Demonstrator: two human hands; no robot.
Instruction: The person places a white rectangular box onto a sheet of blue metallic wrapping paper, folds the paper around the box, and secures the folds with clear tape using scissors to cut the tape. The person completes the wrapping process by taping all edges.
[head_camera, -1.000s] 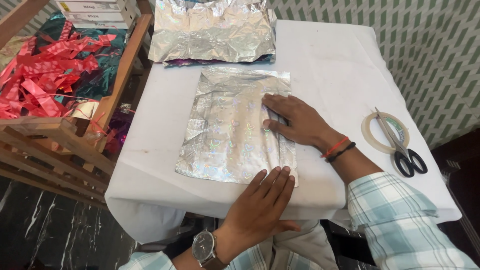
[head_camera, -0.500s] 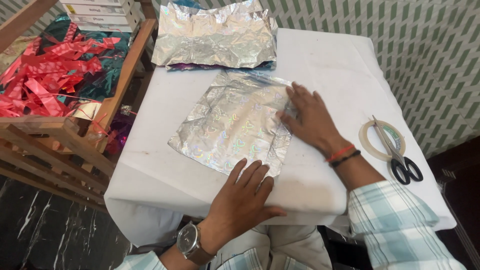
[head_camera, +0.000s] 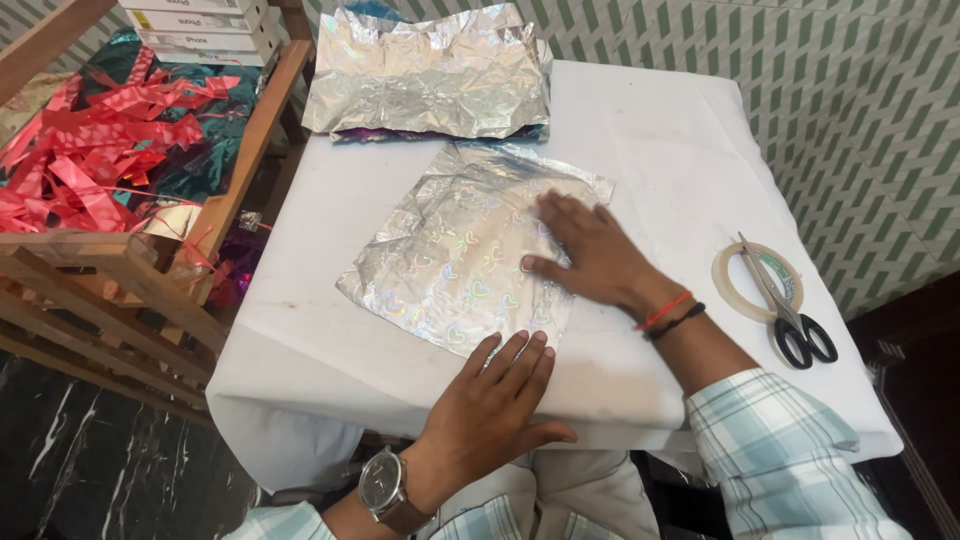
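Observation:
A silver holographic wrapping sheet (head_camera: 460, 250) with heart shapes lies turned at an angle on the white-covered table (head_camera: 660, 140). My right hand (head_camera: 585, 255) lies flat on the sheet's right part, fingers spread, palm down. My left hand (head_camera: 495, 400), with a wristwatch on its wrist, rests flat at the sheet's near edge, fingertips just touching it. Neither hand grips anything.
A pile of crumpled silver sheets (head_camera: 430, 70) lies at the table's far edge. Black-handled scissors (head_camera: 785, 305) rest on a roll of clear tape (head_camera: 740, 275) at the right. A wooden rack (head_camera: 130, 250) holding red ribbon strips (head_camera: 90, 140) stands at the left.
The sheet has been turned from square to slanted on the table. My right hand slid from the sheet's right edge inward onto it. My left hand stayed at the near edge.

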